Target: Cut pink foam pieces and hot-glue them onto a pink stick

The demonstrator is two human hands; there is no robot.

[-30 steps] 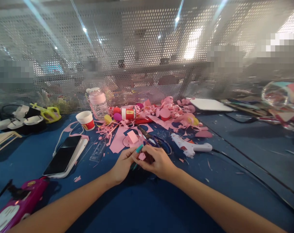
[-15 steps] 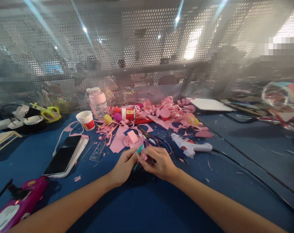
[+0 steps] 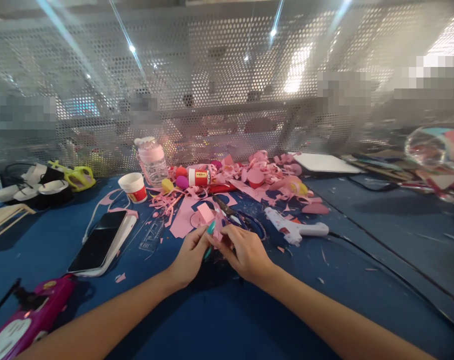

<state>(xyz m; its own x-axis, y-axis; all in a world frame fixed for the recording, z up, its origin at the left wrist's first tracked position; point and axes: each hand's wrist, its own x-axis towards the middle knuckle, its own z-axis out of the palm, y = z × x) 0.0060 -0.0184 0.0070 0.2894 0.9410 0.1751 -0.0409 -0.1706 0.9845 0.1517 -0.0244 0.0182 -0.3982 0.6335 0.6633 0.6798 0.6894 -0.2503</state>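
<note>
Both my hands meet over the blue worktop [image 3: 219,320]: my left hand [image 3: 189,257] and right hand [image 3: 244,252] pinch one small pink paper piece [image 3: 216,231] with a teal pen [image 3: 209,235] between them. The grip looks narrow and crowded, so I judge the piece could tear or slip. I count one scissors [image 3: 236,217], one glue gun [image 3: 294,229], one phone [image 3: 99,241].

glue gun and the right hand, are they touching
Apart. The head view shows bare blue table between the white glue gun and the right hand.
</note>
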